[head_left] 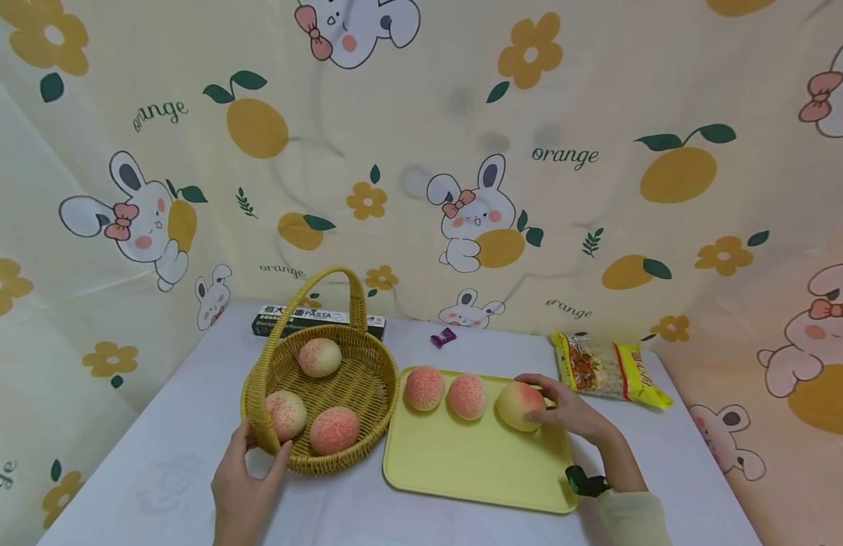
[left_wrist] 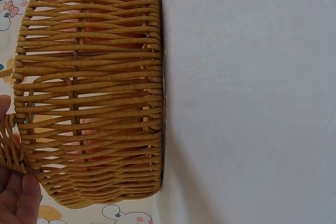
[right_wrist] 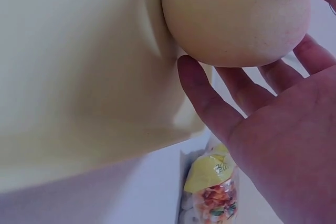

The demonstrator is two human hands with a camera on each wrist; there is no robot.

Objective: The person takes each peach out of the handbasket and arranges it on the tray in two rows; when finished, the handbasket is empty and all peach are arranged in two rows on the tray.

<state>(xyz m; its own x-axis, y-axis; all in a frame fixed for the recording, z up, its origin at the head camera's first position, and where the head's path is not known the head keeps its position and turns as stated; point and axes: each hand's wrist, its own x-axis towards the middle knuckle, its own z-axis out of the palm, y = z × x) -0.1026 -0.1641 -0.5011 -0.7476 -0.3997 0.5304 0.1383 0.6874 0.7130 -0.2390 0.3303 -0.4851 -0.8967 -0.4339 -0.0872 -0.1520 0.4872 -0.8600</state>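
With its thumb and fingers, my left hand [head_left: 246, 481] holds the base of the handle on a woven basket [head_left: 387, 390]. Inside the basket lie a pale peach [head_left: 320, 357] at the back, a speckled peach [head_left: 287, 415] by the handle and a pinker peach [head_left: 335, 430] in front. My right hand [head_left: 573, 409] grips a yellow peach with a red blush [head_left: 520, 407] at the back right of a yellow tray [head_left: 476, 470]. To its left on the tray sit two pink peaches, the outer peach [head_left: 424, 388] and the inner peach [head_left: 467, 396].
A black pasta box [head_left: 375, 324] lies behind the basket. A small purple wrapped candy [head_left: 444, 337] is behind the tray. At the back right rests a yellow bag of noodles [head_left: 608, 368]. Patterned cloth [head_left: 407, 136] rises behind the white table [head_left: 168, 455].
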